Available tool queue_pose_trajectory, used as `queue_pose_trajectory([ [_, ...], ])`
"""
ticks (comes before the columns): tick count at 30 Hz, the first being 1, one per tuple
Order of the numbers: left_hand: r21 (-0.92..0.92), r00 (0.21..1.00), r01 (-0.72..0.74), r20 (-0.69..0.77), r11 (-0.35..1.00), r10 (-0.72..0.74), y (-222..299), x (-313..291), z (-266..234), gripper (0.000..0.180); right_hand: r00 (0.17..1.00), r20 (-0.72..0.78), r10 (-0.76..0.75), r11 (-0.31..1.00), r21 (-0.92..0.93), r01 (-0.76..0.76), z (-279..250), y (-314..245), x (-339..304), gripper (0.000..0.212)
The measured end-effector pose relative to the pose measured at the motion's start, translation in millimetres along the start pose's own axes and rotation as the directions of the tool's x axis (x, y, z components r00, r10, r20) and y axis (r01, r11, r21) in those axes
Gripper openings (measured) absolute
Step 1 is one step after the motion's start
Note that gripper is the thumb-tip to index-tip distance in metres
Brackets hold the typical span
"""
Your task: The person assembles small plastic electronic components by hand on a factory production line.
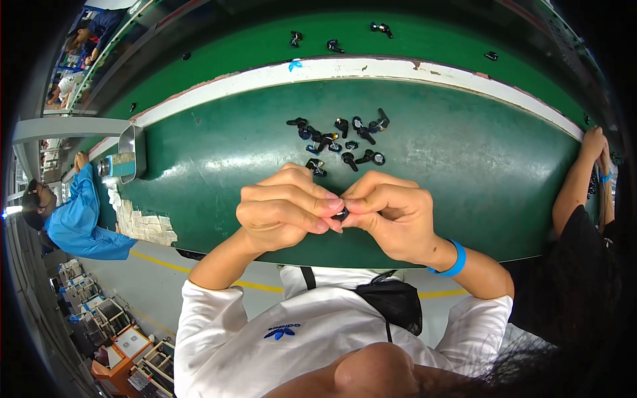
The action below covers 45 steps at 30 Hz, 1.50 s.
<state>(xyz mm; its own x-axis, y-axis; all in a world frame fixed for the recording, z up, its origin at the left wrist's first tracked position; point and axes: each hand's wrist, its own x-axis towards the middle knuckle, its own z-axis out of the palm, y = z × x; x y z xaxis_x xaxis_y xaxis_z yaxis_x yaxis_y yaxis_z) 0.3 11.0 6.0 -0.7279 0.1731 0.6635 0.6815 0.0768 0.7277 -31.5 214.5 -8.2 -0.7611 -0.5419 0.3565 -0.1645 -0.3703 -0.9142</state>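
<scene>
A small black earbud [340, 215] is pinched between the fingertips of both hands, just above the near part of the green table [212, 192]. My left hand [284, 207] grips it from the left with thumb and fingers. From the other side, the thumb and index finger of my right hand [396, 215] close on it. Most of the piece is hidden by the fingers. Beyond the hands lies a loose group of black stemmed earbuds [350, 160], some with shiny or coloured inner parts showing.
A white, worn rail [371, 68] separates the table from a green belt [245, 48] carrying several scattered earbuds. At the left stand a metal tray [137, 149] and torn tape [149, 227]. A person in blue [83, 215] sits left; another person's arm [578, 176] rests at right.
</scene>
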Motion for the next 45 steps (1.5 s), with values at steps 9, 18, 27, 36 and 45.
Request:
queue_pose_trajectory([
  [9,0.215,0.953,0.303,-0.062,0.929,-0.296,-24,19,-13,0.026,0.928,-0.039,0.37,0.904,0.245,-0.35,-12,5,10,0.033],
  [18,0.834,0.983,0.105,-0.005,0.541,-0.183,-117,90,-113,0.036,0.929,-0.082,0.36,0.921,0.192,-0.34,-23,8,13,0.024],
  [27,0.815,0.92,-0.025,0.245,0.579,-0.305,-122,92,-113,0.036,0.935,-0.156,0.319,0.941,0.172,-0.292,-34,3,18,0.02],
  [36,-0.351,0.925,0.319,-0.085,0.88,-0.369,-31,26,-6,0.027,0.989,-0.129,-0.079,0.975,-0.218,0.05,-24,-12,17,0.021],
  [45,-0.314,0.946,0.279,-0.072,0.908,-0.315,-14,6,18,0.025,0.944,-0.016,-0.331,0.852,-0.436,0.291,-14,-16,15,0.021],
])
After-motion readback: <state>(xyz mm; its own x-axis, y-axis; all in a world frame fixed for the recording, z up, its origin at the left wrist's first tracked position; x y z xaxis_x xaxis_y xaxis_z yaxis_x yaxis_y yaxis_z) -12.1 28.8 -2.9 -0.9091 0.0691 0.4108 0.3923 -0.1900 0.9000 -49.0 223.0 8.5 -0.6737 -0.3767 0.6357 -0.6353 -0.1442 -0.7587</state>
